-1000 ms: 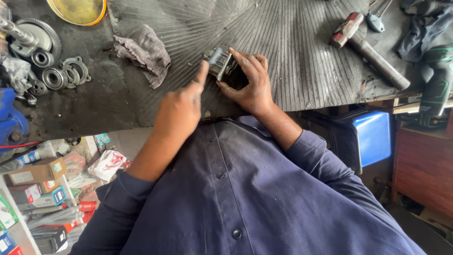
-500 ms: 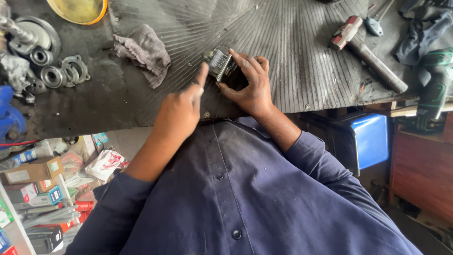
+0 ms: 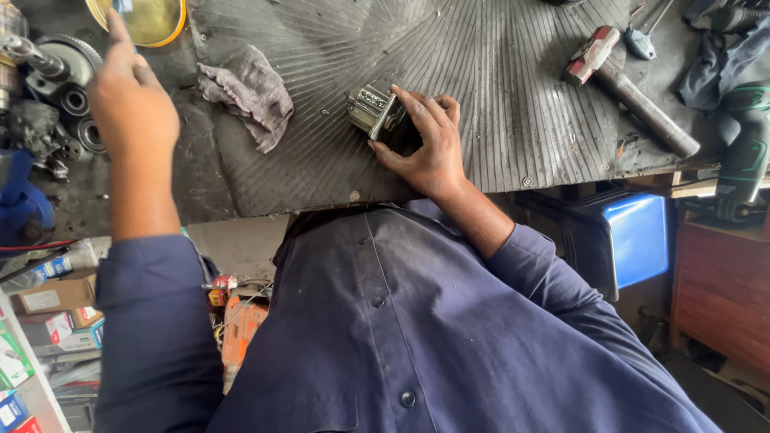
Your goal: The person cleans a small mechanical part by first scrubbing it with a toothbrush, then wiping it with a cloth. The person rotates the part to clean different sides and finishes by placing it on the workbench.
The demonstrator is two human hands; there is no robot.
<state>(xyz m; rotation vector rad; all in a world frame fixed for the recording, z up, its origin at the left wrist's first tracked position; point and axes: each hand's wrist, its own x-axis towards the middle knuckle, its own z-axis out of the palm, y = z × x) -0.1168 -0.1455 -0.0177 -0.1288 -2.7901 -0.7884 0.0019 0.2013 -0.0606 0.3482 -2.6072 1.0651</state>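
My right hand (image 3: 427,136) grips a small ribbed metal part (image 3: 374,110) and holds it down on the dark ridged rubber mat (image 3: 497,88) of the workbench. My left hand (image 3: 128,100) is stretched out to the far left of the bench, fingers pointing toward a yellow bowl (image 3: 152,19) at the top edge. It holds nothing that I can see. A grey rag (image 3: 249,90) lies on the mat between the two hands.
Bearings and metal rings (image 3: 68,96) are piled at the left end of the bench. A hammer (image 3: 622,84) lies at the right, with a green power tool (image 3: 742,144) beyond it. A blue bin (image 3: 638,236) stands under the bench, and boxes (image 3: 48,321) clutter the floor at left.
My left hand has left the metal part and swung far out to the left toward the yellow bowl. My right hand still holds the part in place.
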